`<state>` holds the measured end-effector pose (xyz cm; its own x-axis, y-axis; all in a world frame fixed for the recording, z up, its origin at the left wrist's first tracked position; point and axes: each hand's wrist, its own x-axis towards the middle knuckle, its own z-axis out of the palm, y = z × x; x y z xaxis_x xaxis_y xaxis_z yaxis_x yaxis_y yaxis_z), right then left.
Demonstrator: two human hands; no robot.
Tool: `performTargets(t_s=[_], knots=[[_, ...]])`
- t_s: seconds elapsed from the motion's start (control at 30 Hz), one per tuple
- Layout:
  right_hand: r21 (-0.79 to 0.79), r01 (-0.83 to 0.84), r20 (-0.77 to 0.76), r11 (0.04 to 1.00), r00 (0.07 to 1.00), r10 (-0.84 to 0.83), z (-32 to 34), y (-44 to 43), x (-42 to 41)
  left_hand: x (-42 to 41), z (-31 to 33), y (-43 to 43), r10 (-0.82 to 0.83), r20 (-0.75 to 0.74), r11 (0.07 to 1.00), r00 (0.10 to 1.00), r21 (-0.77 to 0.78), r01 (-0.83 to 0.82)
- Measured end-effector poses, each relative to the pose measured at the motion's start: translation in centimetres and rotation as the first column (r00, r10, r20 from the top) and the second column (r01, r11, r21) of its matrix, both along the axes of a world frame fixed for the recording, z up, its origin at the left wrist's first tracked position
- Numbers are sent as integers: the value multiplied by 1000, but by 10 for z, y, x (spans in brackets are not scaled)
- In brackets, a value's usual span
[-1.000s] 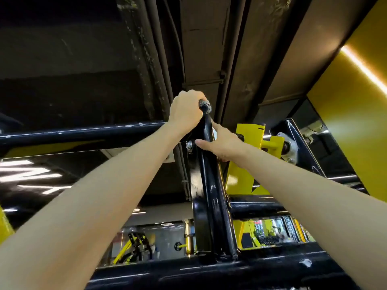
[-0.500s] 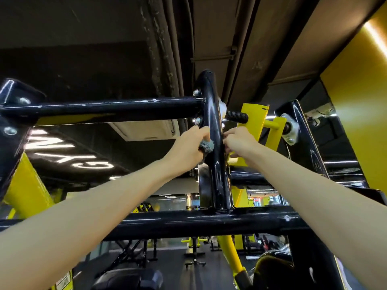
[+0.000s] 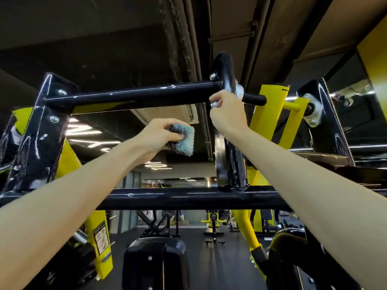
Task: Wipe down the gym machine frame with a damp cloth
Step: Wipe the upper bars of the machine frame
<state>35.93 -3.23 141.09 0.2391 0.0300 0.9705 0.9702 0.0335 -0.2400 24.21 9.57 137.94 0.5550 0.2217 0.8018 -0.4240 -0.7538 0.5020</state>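
Overhead: left hand [image 3: 159, 136] clutches cloth [image 3: 184, 140] off frame; right hand [image 3: 228, 114] grips upright post [image 3: 229, 160].

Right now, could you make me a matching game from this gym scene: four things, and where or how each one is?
Things:
1 cloth
2 right hand
3 top bar
4 pad

States:
A grips the upright post
B lowest in view
C bunched in the left hand
D horizontal, paint chipped

Pairs: 1-C, 2-A, 3-D, 4-B
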Motion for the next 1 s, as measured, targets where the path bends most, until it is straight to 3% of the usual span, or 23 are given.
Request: performTargets(t_s=[0.1, 0.17, 0.23, 0.43, 0.6, 0.77, 0.87, 1.0], knots=[[-333, -276, -92, 901, 961, 261, -6, 16, -27, -17, -8, 12, -78, 7, 992, 997, -101, 78], [-496, -341, -159, 798, 940, 302, -11, 30, -43, -30, -12, 24, -106, 44, 981, 993, -158, 111], [-547, -345, -136, 762, 936, 326, -15, 44, -56, -43, -15, 39, -99, 80, 973, 992, -204, 113], [-539, -424, -172, 728, 902, 397, -24, 91, -98, -102, -19, 95, -8, 94, 960, 995, -280, 35], [-523, -504, -206, 687, 857, 472, -40, 150, -147, -161, -21, 144, -113, -17, 929, 993, -357, 100], [-462, -463, -192, 757, 885, 424, -56, 206, -195, -212, -18, 191, -127, -83, 924, 988, -373, 87], [-415, -384, -233, 825, 921, 312, -58, 231, -207, -232, -17, 216, -53, -139, 932, 989, -363, -1], [-374, -463, -359, 803, 871, 335, -59, 254, -218, -247, -23, 236, 57, -222, 953, 973, -278, -119]])
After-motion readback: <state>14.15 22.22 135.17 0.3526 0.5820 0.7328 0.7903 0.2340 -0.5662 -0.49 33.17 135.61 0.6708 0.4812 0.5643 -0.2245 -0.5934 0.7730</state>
